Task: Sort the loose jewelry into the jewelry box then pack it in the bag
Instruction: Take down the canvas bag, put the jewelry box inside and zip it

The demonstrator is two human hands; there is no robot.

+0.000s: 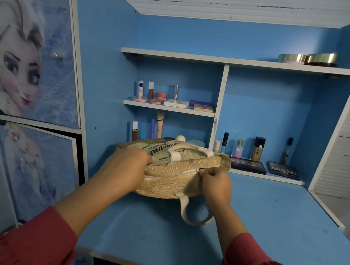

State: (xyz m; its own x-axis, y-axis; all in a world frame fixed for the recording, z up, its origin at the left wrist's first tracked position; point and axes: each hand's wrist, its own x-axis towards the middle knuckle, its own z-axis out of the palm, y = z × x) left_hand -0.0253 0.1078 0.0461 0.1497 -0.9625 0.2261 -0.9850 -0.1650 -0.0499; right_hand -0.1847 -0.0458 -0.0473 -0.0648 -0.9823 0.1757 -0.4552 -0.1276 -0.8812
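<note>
Near edge of the tabletop (pixel 269 225) is bare blue. Further in, toward the back edge, the bag (pixel 169 181) lies on its side. Left hand (pixel 127 166) has its grip curled on the bag's top edge, prob to brace it, while right hand (pixel 216 185) pinches the zipper pull (pixel 199 171). Looks like zipping, w/ the jewelry box presumably inside, can't see it. Makeup lines the shelves (pixel 168 108) behind.

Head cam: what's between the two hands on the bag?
Head view: between left hand and right hand lies only the jute bag and its white zipper line.
</note>
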